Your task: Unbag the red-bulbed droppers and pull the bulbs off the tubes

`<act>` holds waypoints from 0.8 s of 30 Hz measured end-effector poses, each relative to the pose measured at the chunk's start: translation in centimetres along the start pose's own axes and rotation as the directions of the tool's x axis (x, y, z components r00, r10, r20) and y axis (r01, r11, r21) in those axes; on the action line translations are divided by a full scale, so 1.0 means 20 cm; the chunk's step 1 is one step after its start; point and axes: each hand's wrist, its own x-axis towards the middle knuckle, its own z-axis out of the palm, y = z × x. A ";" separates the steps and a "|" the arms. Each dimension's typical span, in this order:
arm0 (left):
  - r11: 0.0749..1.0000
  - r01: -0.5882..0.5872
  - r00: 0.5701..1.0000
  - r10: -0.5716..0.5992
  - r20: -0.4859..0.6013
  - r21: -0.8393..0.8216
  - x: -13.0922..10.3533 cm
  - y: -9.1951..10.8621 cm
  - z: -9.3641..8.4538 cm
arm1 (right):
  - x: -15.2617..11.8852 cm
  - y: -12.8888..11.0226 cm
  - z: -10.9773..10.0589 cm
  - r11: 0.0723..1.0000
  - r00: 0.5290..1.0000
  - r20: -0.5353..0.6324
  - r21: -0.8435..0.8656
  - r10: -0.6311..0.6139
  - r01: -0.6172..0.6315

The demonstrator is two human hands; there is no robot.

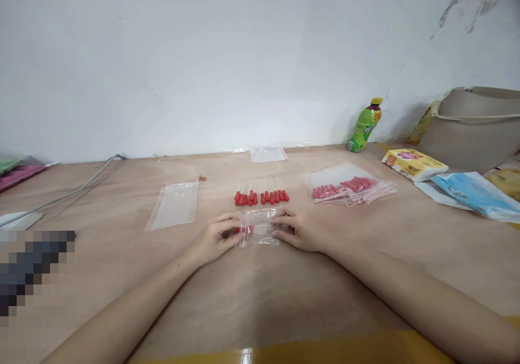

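Between my hands a clear plastic zip bag lies sideways near the middle of the table. Red-bulbed droppers show at its left end; how far in they sit I cannot make out. My left hand is closed on that left end, fingertips beside the red bulbs. With thumb and fingers my right hand grips the bag's right end. Just behind the bag are two groups of loose droppers, red bulbs toward me and thin clear stems pointing away.
Bagged droppers are piled at the right. Flat clear bags lie left and by the wall. A green bottle, yellow packet, blue-white pack and beige bin stand right; a grey cable runs left.
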 end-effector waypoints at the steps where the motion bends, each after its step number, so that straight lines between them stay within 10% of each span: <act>1: 0.999 0.020 1.000 -0.020 0.002 -0.045 0.00 -0.01 -0.02 | 0.00 0.00 0.00 1.000 1.000 -0.001 0.005 -0.003 0.003; 7: 0.863 0.453 0.892 -0.441 0.104 -0.223 0.06 -0.07 -0.33 | 0.00 0.00 -0.01 1.000 1.000 -0.005 0.012 -0.006 0.006; 12: 0.868 0.436 0.779 -0.497 -0.382 -0.240 0.09 -0.12 -0.58 | 0.00 0.01 0.00 1.000 1.000 0.000 -0.011 0.020 -0.020; 16: 0.942 0.332 0.708 -0.283 -0.647 -0.049 0.10 -0.14 -0.55 | 0.00 0.01 0.00 1.000 1.000 -0.006 -0.023 0.016 -0.016; 24: 0.800 -0.042 0.909 0.280 -0.309 0.599 0.14 -0.31 -0.23 | 0.00 0.00 -0.02 0.999 0.999 0.010 -0.030 0.037 -0.037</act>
